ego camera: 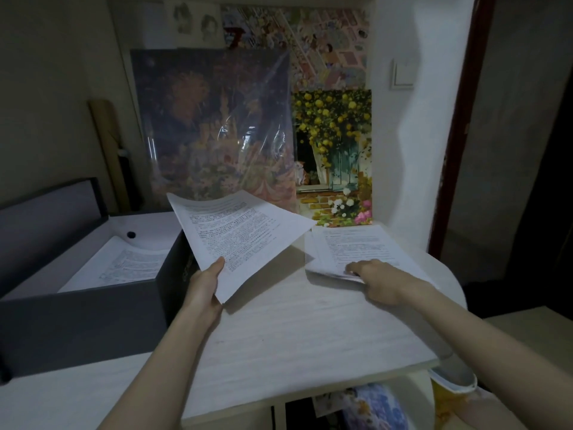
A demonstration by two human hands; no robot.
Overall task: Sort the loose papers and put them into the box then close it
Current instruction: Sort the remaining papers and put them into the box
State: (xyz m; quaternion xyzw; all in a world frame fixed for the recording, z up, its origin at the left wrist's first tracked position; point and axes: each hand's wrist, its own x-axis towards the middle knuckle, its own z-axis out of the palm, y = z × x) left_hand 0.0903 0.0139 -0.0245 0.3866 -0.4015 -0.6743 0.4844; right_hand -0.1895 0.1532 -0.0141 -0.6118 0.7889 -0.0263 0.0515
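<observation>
My left hand (204,288) grips the lower edge of a printed sheet (238,234) and holds it tilted above the table, right beside the box. The dark grey box (77,327) stands open at the left, its lid (46,218) raised behind it, with printed papers (130,263) lying inside. At the right, my right hand (381,280) rests on the near edge of a loose pile of printed papers (356,246) that lies on the table; its fingers pinch the top sheets' edge.
The pale wooden table (294,336) ends at a front edge close to me. Framed paintings (335,156) lean against the wall behind the papers. A rolled tube (108,150) stands at the back left. Bags (375,408) sit below the table edge.
</observation>
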